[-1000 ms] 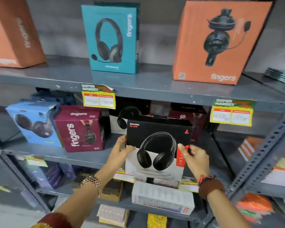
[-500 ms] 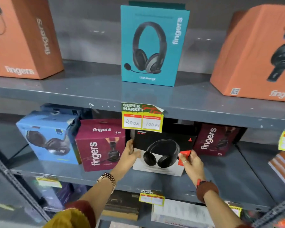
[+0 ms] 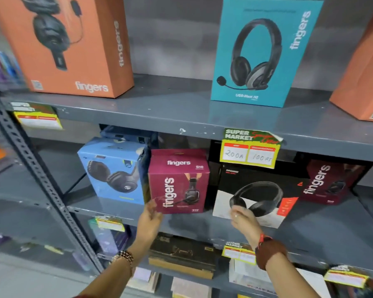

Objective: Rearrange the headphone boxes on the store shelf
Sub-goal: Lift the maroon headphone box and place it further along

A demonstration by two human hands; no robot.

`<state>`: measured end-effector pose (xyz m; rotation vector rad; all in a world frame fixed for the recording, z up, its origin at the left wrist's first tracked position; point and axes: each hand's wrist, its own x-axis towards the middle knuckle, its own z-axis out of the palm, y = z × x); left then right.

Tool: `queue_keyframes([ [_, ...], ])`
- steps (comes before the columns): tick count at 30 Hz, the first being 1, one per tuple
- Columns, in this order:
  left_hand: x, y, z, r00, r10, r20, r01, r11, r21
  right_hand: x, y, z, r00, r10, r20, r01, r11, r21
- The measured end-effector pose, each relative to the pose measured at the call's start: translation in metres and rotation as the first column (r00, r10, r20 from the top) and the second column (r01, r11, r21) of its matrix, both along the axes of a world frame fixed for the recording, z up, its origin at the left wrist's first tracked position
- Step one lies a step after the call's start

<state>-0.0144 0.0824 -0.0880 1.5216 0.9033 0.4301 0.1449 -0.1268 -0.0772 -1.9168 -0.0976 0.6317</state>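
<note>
L hand open at maroon "fingers" S10 box | R hand loose | tag "200/100 rs"

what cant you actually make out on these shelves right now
Head view only:
- Dark box behind the yellow price tag: tag and shelf edge hide its front.
- Orange cardboard box at far right: cut off by the frame edge.
- Small print on the black-and-white headphone box: too small.
- Bottom shelf goods: blurred.

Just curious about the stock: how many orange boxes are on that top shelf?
2: one orange box at the left, another cut off at the right edge. The teal box stands between them. More may lie out of view.
</note>
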Motion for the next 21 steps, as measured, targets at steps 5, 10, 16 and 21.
queue_keyframes([
  [5,-0.012,0.027,0.037,0.993,0.048,0.104,-0.051,0.998,0.021,-0.029,0.063,0.050,0.981,0.144,0.129,-0.160,0.978,0.131],
  [10,-0.003,0.028,0.067,0.984,-0.034,0.173,0.035,0.999,-0.005,-0.033,0.086,0.070,0.980,0.136,0.143,-0.165,0.962,0.218],
  [16,-0.026,-0.012,0.079,0.963,0.029,0.267,-0.025,1.000,-0.017,-0.045,0.057,0.071,0.967,0.169,0.192,-0.216,0.940,0.264],
  [21,-0.063,-0.065,0.070,0.945,0.169,0.279,-0.169,0.985,-0.026,-0.064,0.001,0.059,0.952,0.237,0.195,-0.289,0.906,0.309],
])
